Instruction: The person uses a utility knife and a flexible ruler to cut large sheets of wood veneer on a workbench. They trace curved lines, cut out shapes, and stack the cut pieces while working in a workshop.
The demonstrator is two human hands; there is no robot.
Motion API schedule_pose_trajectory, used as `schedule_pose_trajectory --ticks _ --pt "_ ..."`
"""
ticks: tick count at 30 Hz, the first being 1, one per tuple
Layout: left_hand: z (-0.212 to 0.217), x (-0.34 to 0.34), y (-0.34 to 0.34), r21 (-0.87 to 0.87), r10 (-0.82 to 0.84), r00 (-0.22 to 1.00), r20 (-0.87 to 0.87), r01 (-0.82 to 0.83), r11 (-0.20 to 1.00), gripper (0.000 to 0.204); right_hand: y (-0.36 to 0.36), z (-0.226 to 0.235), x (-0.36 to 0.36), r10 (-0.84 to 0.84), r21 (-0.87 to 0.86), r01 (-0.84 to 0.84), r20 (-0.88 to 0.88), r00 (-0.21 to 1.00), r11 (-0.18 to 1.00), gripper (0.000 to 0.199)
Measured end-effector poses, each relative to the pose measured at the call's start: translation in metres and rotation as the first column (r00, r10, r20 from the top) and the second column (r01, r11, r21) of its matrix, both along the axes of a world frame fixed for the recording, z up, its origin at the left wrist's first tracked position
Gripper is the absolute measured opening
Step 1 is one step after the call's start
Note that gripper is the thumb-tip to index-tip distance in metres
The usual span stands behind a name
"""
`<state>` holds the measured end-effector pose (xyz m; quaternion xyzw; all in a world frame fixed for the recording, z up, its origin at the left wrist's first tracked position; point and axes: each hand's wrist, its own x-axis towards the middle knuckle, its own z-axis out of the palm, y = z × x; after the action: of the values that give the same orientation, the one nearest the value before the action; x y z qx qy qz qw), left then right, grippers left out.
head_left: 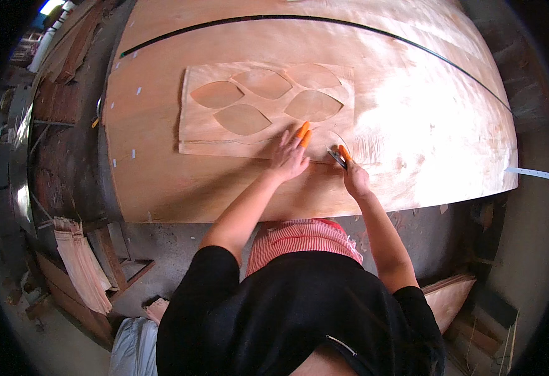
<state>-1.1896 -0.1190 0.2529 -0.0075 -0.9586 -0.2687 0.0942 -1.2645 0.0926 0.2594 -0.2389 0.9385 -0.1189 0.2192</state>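
A thin sheet of wood veneer (196,133) lies on a large plywood panel (155,194). Several pointed leaf-shaped cutouts (217,95) mark the sheet, and a curved line shows near its lower right corner. My left hand (289,160) rests flat on the veneer's lower edge, fingers spread, two of them in orange finger covers. Gripped in my right hand (357,180) is a slim dark-handled utility knife (336,157), its tip at the lower right corner of the sheet beside that curve. One right finger wears an orange cover too.
A long black strip (287,17) runs across the panel beyond the veneer. White tape pieces (133,153) dot the panel's left side. Stacked veneer strips (81,263) stand at lower left, and more sheets (450,299) lean at lower right. A white strip (530,172) juts from the right edge.
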Motion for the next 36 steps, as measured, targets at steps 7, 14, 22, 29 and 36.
schedule_pose_trajectory --ticks 7,14,22,29,36 --pt "-0.019 0.077 -0.098 -0.529 0.213 0.973 0.088 -0.136 0.838 0.045 -0.006 -0.014 0.002 0.011 0.037 -0.008 -0.083 0.996 0.999 0.04" --pt "-0.01 0.055 -0.128 -0.369 0.132 0.985 -0.112 -0.165 0.915 0.022 -0.021 0.009 0.01 -0.002 0.052 0.008 -0.114 0.993 0.999 0.035" --pt "0.076 0.006 -0.142 -0.23 0.275 0.961 0.031 -0.26 0.938 0.021 -0.02 0.001 0.003 0.034 0.111 -0.021 -0.117 0.993 0.994 0.037" --pt "0.092 0.054 -0.171 -0.244 0.23 0.938 -0.26 -0.295 0.924 0.025 -0.015 0.007 0.011 0.012 -0.036 -0.016 -0.114 0.993 0.999 0.044" --pt "0.054 0.252 -0.219 -0.107 0.511 0.84 -0.184 -0.533 0.839 0.033 -0.009 -0.001 0.019 -0.062 -0.088 0.054 -0.088 0.994 0.995 0.05"
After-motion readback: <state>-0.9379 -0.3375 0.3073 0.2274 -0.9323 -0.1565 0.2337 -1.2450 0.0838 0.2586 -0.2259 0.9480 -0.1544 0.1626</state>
